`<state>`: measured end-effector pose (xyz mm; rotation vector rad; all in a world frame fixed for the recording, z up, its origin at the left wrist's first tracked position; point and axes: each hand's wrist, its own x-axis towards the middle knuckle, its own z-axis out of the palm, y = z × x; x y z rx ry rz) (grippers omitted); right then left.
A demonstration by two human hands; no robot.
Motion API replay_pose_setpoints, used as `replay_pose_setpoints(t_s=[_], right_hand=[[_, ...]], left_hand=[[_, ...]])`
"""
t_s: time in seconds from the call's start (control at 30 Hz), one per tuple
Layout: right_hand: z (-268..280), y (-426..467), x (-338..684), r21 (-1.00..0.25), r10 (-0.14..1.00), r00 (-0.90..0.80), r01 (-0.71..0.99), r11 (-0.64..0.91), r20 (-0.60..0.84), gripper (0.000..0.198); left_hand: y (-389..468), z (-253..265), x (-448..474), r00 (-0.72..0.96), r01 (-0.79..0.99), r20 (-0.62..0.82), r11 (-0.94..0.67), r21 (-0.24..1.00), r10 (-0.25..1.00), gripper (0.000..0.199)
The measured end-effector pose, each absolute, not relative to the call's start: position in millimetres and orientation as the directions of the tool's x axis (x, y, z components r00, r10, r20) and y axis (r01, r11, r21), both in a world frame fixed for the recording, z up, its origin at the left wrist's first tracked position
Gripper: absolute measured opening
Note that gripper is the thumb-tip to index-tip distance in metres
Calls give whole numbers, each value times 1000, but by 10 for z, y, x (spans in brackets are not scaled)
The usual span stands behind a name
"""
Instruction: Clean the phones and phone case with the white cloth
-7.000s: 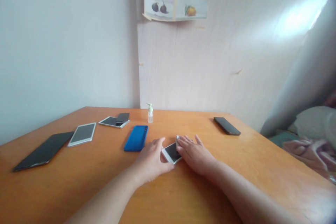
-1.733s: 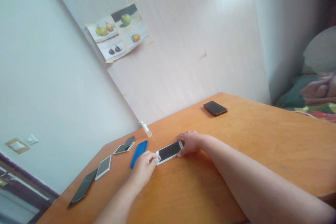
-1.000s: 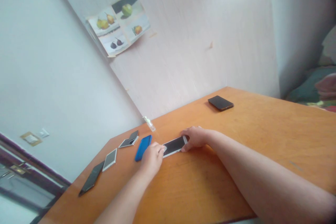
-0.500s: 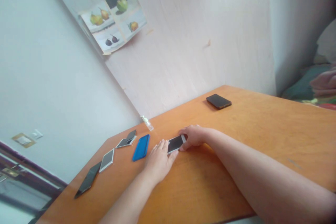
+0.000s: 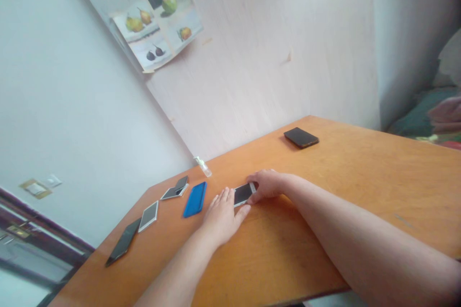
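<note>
A white-framed smartphone point(image 5: 242, 194) with a dark screen lies face up between my two hands, low on the wooden table. My right hand point(image 5: 265, 185) grips its right end, thumb on the near edge and fingers round the far side. Over the left end lies my left hand point(image 5: 224, 215), its fingers close together across the phone and its thumb along the near edge. That end of the phone is hidden under it. Just left of my left hand rests a blue phone case point(image 5: 195, 200), its hollow side up.
Left on the table point(image 5: 360, 177) are a dark phone point(image 5: 124, 242), a white-framed phone point(image 5: 148, 216) and another white-framed device point(image 5: 174, 191) with a dark piece across it. A clear pump bottle point(image 5: 202, 166) stands by the wall. A black phone point(image 5: 301, 137) lies at the back right.
My left hand has shifted slightly right and covers a little more of the phone's left end. The right hand keeps its grip. The whole view has moved a touch.
</note>
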<state>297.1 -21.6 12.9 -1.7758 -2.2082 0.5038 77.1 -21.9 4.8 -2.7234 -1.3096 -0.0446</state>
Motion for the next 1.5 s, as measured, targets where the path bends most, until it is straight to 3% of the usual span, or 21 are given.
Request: replay_pose_setpoints(t_s=[0.23,0.47,0.77,1.0,1.23,1.5], right_hand=[[133,-209,2968,-427,977,-211,885,184,-17,62],[118,-207,2971,-419,978,-210,888,188,-5,59],[127,-212,2977,-451,977,-214,872,188,-7,65],[122,-225,2971,-425,977,-215,883,198,8,60],[147,-243,2976,-445,977,-212,876,186,-8,65],[106,-215,2983,-418,973,-230,883,216,18,59]], left_hand=[[-555,134,663,667,739,3,-662,-127,745,86],[-227,104,913,623,781,41,-619,-88,781,85],[-580,156,794,694,715,-15,-691,-112,720,86],[-290,118,985,636,771,29,-632,-79,771,87],[-582,172,831,719,692,-15,-717,-81,695,83],[-218,136,1093,654,756,28,-653,-35,756,84]])
